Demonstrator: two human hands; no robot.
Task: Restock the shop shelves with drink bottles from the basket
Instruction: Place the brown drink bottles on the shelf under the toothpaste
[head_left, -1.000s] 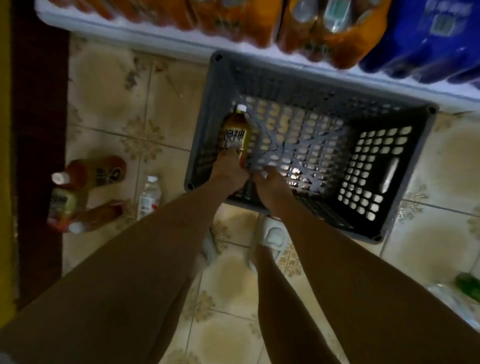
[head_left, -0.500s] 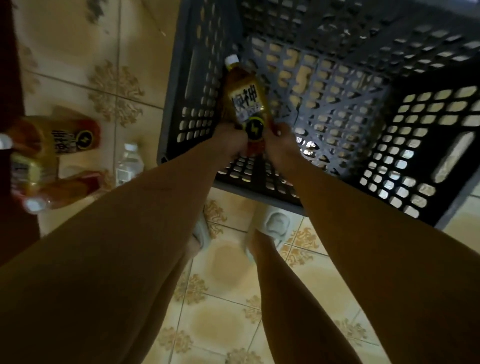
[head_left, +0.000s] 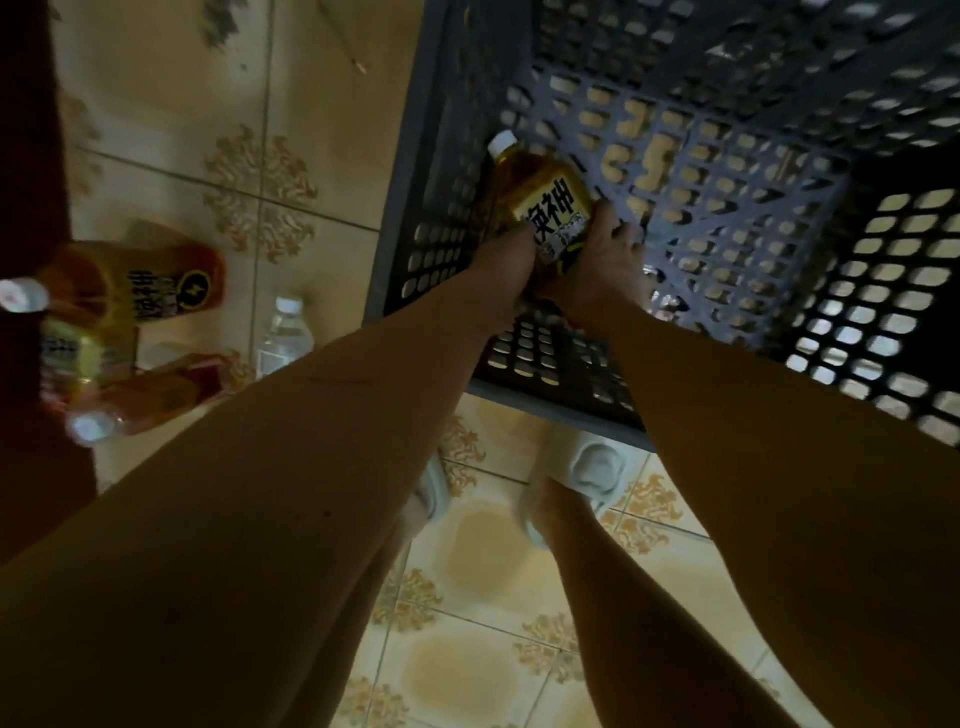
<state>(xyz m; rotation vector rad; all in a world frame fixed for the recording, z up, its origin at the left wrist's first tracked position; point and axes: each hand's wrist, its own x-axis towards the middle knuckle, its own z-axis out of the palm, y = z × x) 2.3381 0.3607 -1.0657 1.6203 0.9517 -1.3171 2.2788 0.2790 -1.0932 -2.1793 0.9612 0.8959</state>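
Note:
A yellow drink bottle (head_left: 545, 200) with a white cap and a label of black characters lies tilted against the left inner wall of the grey perforated basket (head_left: 415, 218). My left hand (head_left: 506, 260) grips its lower left side. My right hand (head_left: 597, 265) grips its lower right side, fingers curled over the label. Both arms reach down into the basket. The bottle's base is hidden by my hands.
On the tiled floor left of the basket lie three orange-yellow drink bottles (head_left: 140, 283) and a small clear water bottle (head_left: 283, 332). A dark red strip (head_left: 26, 156) runs along the far left. My feet in pale slippers (head_left: 587, 467) stand at the basket's near edge.
The view has dropped closer to the basket and the shelf has left the frame. My right hand has closed on the bottle alongside my left, and the bottle has tilted more to the right.

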